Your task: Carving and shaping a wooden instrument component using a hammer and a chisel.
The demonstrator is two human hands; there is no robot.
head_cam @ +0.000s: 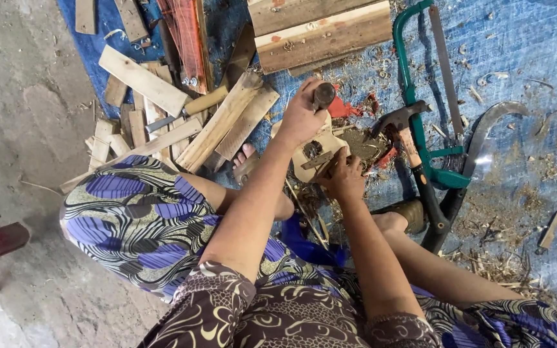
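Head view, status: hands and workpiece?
Left hand gripping dark tool handle. Right hand steadying pale wood piece. Hammer and green saw lie alongside.

saw: your green-framed bow saw [414,77] lies on the blue tarp [517,51]
hammer: [402,125] just beside it
planks: [227,119] piled left

The hammer [400,122] lies right of the two hands. The saw [420,90] lies just past it. Wood planks [227,119] lie on the left.
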